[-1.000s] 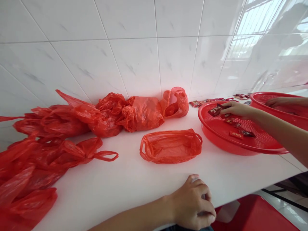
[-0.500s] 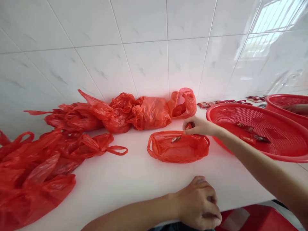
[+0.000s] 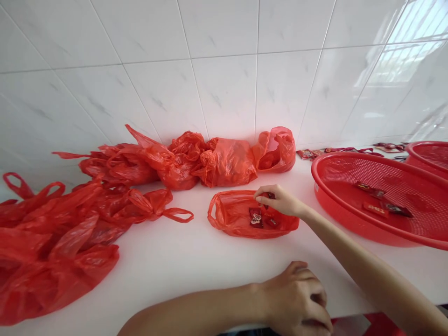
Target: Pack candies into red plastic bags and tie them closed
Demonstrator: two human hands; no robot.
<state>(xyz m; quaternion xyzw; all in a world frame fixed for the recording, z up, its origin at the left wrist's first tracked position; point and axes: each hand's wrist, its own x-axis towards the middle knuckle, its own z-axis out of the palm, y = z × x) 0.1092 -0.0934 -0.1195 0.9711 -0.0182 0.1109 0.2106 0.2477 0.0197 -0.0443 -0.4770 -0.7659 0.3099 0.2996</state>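
My right hand point(image 3: 276, 199) is closed on a small dark-red wrapped packet point(image 3: 268, 198), reaching over the far rim of an open red plastic bag point(image 3: 231, 224). Inside this bag lie a few small packets, among them a dark one with a white print point(image 3: 255, 217). My left hand point(image 3: 301, 298) rests at the near edge of the white table point(image 3: 182, 266), its fingers loosely bent and apart, nothing seen in them. To the right stands a red perforated basket point(image 3: 336, 219) with several small red and dark packets point(image 3: 376, 209) in it.
Several tied red bags point(image 3: 84, 224) cover the table's left side. More filled bags point(image 3: 231, 161) line the tiled wall, beside an open bag point(image 3: 276, 151). Flat packets point(image 3: 308, 154) lie behind the basket. A second red basket point(image 3: 430, 156) stands at far right.
The view has turned slightly right. My right hand has moved from the bag's far right side to over its opening. A packet that was falling now lies in the bag with others.
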